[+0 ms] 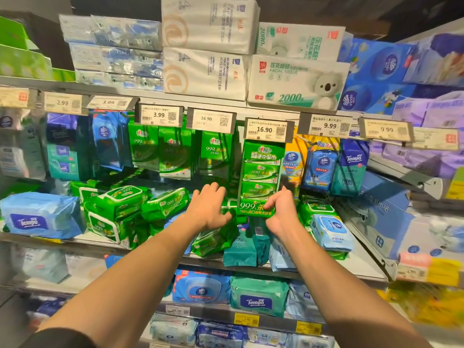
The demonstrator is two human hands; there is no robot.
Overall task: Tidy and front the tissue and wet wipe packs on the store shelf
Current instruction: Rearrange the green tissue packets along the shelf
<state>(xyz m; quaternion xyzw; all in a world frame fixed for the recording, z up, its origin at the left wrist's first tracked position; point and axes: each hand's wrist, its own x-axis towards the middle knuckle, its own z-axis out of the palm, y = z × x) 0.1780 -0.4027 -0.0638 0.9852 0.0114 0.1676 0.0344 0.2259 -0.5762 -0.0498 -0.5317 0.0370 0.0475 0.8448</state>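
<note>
both hands reach to the middle shelf [82,238], whose front edge runs left to right and dips toward the near right. the left hand [209,207] and right hand [281,209] hold the bottom end of a tall green multipack [259,172] that hangs upright under the 16.90 tag [266,130]; its long axis runs up and down and its printed face looks toward the camera. the left hand's fingers curl round the lower left edge of the pack, and the right hand pinches its lower right corner between thumb and fingers. room is tight around it: green hanging packs [213,151] sit just left, a yellow and blue pack [292,159] touches or nearly touches its right side, and a blue vinda pack [319,167] hangs beyond that. below the hands, loose green wipe packs [118,204] lie tilted and piled at mixed angles on the shelf, some leaning over the front edge, with a teal pack [244,249] and a pale blue wipe pack [331,232] jutting out near the right. a blue tempo pack [40,214] lies flat at the far left. above, the top shelf edge carries a row of price tags, with white tissue bales [208,71] stacked on it. the only open space is in front of the shelf, where the forearms come in.
</note>
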